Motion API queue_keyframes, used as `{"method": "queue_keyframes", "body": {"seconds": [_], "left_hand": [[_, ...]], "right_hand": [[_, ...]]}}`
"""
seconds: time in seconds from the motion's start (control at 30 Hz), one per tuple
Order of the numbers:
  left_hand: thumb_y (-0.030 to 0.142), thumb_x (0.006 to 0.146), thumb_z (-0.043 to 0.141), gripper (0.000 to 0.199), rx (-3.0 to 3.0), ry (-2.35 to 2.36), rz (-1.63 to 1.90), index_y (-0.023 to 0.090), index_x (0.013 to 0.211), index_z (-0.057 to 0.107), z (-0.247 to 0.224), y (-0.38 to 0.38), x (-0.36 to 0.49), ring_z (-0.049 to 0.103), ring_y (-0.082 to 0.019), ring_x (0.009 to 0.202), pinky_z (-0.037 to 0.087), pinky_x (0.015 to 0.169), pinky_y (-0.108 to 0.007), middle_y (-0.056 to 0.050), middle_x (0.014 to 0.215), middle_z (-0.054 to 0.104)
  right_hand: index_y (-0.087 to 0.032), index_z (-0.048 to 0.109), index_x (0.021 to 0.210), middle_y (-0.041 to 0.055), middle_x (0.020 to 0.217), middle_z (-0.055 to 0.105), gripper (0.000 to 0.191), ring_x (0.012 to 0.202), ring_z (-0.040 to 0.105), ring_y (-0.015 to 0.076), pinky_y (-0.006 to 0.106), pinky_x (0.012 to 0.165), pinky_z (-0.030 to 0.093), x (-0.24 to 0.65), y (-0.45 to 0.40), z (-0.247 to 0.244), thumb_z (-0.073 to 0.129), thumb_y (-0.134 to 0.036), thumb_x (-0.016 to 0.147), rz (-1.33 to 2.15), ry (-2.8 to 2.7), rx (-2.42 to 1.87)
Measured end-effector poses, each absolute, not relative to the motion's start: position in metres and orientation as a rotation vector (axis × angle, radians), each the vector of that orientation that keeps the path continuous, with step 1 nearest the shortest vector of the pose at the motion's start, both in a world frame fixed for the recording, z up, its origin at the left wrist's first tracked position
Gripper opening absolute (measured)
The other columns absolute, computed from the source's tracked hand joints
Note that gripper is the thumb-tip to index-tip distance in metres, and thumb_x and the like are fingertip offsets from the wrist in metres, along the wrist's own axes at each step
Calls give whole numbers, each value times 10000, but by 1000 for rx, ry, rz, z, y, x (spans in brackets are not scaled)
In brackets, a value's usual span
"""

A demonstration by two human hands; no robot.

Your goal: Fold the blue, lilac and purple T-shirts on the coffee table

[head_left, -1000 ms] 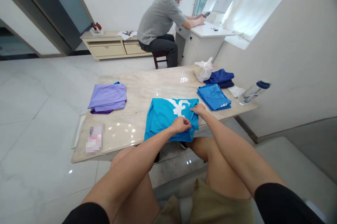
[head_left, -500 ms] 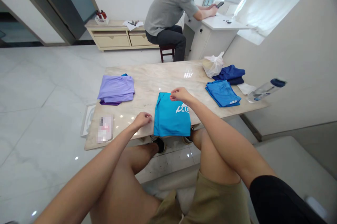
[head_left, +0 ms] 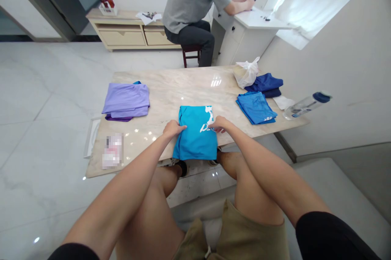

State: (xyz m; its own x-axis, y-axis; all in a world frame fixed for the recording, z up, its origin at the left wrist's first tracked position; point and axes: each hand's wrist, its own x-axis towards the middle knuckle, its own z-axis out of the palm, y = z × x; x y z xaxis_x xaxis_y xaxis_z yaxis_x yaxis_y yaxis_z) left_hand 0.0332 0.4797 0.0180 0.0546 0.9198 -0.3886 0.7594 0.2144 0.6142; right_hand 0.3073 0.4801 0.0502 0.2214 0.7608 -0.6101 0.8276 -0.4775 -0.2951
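A turquoise T-shirt (head_left: 195, 142) with white print lies folded into a narrow strip on the marble table (head_left: 171, 84), near its front edge. My left hand (head_left: 174, 128) grips the shirt's left edge. My right hand (head_left: 218, 122) holds its right edge, with the fingertips partly tucked at the fold. The print is only partly visible between my hands. To the left lies a folded lilac garment (head_left: 126, 100) on a darker purple one, and to the right a folded blue shirt (head_left: 255, 107).
Navy clothes (head_left: 264, 82), a white plastic bag (head_left: 247, 73), a water bottle (head_left: 307, 105) and a blurred packet (head_left: 113, 150) share the table. A seated person (head_left: 192, 3) works at a white desk (head_left: 253, 19) behind it. My knees are below the front edge.
The shirt's sides are now drawn narrower. My left hand has moved from the bare table onto the shirt, and my right hand has slid nearer the front. The camera view shifted slightly.
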Motion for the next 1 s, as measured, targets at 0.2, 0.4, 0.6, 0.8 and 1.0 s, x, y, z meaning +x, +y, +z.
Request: {"method": "queue_keyframes", "body": {"seconds": [0.2,0.4,0.6,0.8,1.0], "left_hand": [[331,653,908,341,1451,1620,340,225,539,604,20,492,43,633,-220,624,429,609,-305,2,513,559],[447,711,892,335,1341,1464,596,197,668,673,37,491,37,636,-181,677,522,667,-301,-15,661,656],[510,820,812,348,1337,1306,1033,173,905,789,67,487,19,674,-195,808,559,777,-317,-41,832,746],[416,856,830,242,1698,1412,1322,196,933,765,82,494,7,694,-259,1121,604,941,-378,-117,1225,690],[396,960,734,251,1773,1386,1314,230,842,586,85,493,8,656,-210,917,549,907,-350,-33,908,665]], "right_hand": [[-131,765,950,109,752,758,395,840,806,329,382,690,676,306,478,42,1000,-362,732,-1150,1545,2360],[-136,735,885,84,776,747,344,816,770,261,339,679,650,310,485,63,1007,-264,718,-1323,1583,2349],[-157,698,762,52,723,697,364,737,674,196,289,665,535,327,496,97,845,-467,882,-1202,2200,2462],[-162,770,1026,87,890,776,508,814,685,218,336,754,552,330,501,109,710,-656,925,-1105,2760,2645],[-212,700,855,120,1102,772,388,1028,695,250,384,926,568,330,500,112,730,-597,895,-820,3013,2589]]}}
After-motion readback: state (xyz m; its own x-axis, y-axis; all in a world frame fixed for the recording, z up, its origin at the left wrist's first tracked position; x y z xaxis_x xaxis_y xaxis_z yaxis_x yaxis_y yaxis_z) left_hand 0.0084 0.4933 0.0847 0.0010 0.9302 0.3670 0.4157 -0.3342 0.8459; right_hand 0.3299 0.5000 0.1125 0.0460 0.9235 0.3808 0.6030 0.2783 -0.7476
